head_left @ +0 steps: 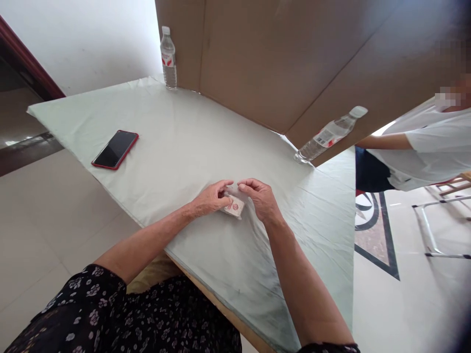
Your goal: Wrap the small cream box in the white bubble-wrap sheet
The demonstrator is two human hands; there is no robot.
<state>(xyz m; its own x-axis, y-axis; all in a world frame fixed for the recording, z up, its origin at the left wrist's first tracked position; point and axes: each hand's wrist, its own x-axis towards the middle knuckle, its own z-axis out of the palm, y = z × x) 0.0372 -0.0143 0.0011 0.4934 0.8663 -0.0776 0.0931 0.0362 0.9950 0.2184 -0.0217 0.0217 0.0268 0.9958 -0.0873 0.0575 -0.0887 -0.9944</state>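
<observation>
A small pale block (234,206) with red print, in what looks like clear plastic wrap, lies on the cloth-covered table near its front edge. My left hand (210,198) grips its left end, the thumb on top and the index finger stretched past the far side. At the block's far right corner, my right hand (260,197) is closed in a pinch, thumb against fingers. Thin clear wrap (237,190) seems to run up to those fingertips, though its edge is faint. The kind of goods inside the wrap does not show clearly.
A phone in a red case (115,149) lies at the left. Two water bottles, one far left (169,59) and one at the right (329,135), stand against a tall cardboard panel (250,63). Beyond it, a person in a white shirt (441,147) is near a metal-framed stool (430,230).
</observation>
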